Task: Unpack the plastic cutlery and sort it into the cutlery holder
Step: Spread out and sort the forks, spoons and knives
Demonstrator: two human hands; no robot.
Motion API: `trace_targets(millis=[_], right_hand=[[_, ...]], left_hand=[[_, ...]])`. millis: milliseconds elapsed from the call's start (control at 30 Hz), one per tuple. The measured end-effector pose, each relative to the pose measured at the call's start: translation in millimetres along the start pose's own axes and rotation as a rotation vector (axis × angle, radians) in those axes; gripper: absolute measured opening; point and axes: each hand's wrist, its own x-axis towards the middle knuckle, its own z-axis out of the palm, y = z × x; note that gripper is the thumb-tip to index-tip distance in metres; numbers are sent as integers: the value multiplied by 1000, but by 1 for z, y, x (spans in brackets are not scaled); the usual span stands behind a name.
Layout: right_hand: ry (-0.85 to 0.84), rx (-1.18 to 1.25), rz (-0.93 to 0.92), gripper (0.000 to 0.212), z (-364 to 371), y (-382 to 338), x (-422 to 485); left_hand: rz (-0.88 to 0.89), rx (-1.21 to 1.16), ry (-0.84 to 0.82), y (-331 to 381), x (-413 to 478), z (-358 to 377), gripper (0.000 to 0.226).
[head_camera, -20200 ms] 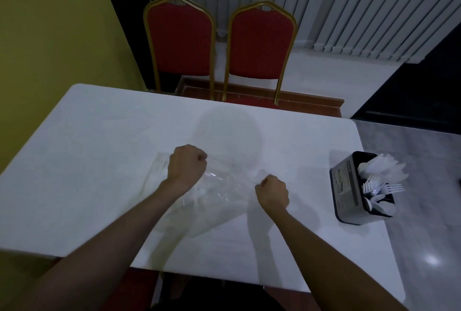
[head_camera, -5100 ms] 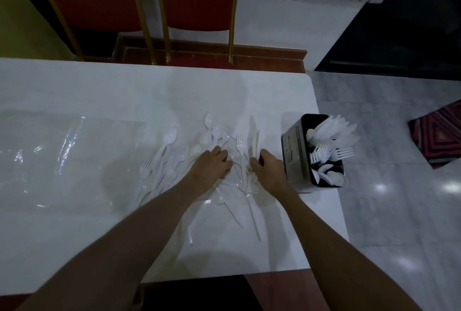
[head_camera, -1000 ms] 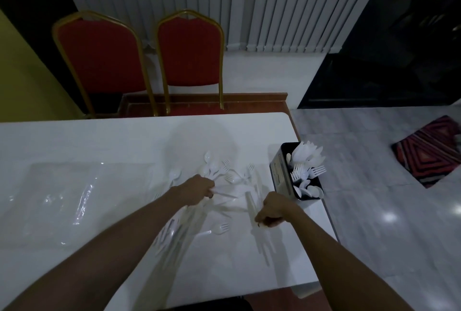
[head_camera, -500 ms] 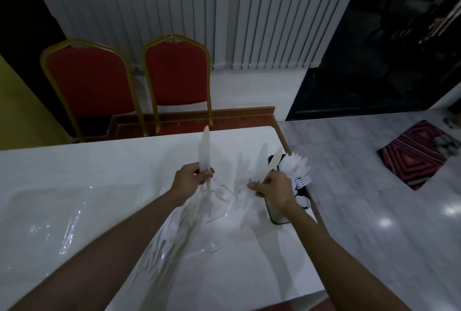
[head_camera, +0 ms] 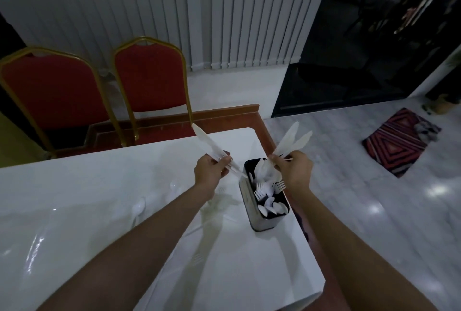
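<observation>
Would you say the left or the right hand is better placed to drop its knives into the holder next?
Probably the right hand. Its knives are directly above the holder, at the far end where other knives stand. The left hand holds its knives beside the holder, over the table.

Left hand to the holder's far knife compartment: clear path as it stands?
Probably yes. The left hand holds knives just beside the cutlery holder, nothing between them. The right hand hovers over that same end with its own knives, so they may crowd.
</observation>
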Motion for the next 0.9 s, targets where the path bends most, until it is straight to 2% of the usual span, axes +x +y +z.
trace_targets(millis=[167,233,367,467,633,700,767,900], right_hand=[[-197,-211,-111,57,3,4,5],[-242,-376,-115,59,4,8,7],[-333,-527,-117,54,5,12,15],[-484,-595,-133,33,3,7,25],[-590,-424,-310,27,-10,14,36],[-562,-347,-360,18,-12,16,37],[-535,-352,-389,13,-10,19,35],[-567,-324,-378,39,-13,22,36]], left_hand=[[8,80,-3,-7,5,33,16],[54,207,-36,-12,6,42,18],[192,591,-118,-19,7,57,30],[299,746,-223,-23,5,65,24],[369,785,-329,-27,6,61,15],[450,810,-432,-28,9,57,6],[522,854,-467,-29,10,54,2],[500,844,-425,-31,10,46,19]])
